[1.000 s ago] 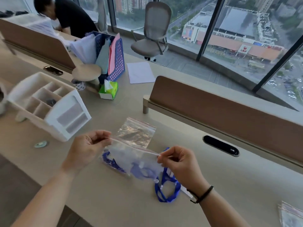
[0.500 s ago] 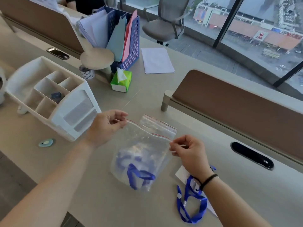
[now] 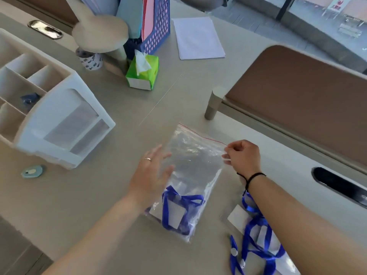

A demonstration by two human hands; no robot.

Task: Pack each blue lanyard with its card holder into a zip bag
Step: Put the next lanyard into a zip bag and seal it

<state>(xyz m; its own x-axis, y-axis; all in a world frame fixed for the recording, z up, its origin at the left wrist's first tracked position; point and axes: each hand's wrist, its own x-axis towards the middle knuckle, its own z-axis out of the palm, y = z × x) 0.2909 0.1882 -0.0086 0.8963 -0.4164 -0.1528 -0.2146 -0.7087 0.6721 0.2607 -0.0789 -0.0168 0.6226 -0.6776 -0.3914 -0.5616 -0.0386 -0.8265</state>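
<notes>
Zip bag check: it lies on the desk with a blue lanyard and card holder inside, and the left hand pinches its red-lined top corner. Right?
Not quite. In the head view the right hand pinches the red-lined top corner of the zip bag; the left hand is open at the bag's left edge. The rest holds: the bag lies on the desk with a blue lanyard and card holder inside.

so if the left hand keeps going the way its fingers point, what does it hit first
The left hand points up and right, so it would probably meet the zip bag first; its fingertips already look to be at the bag's edge.
</notes>
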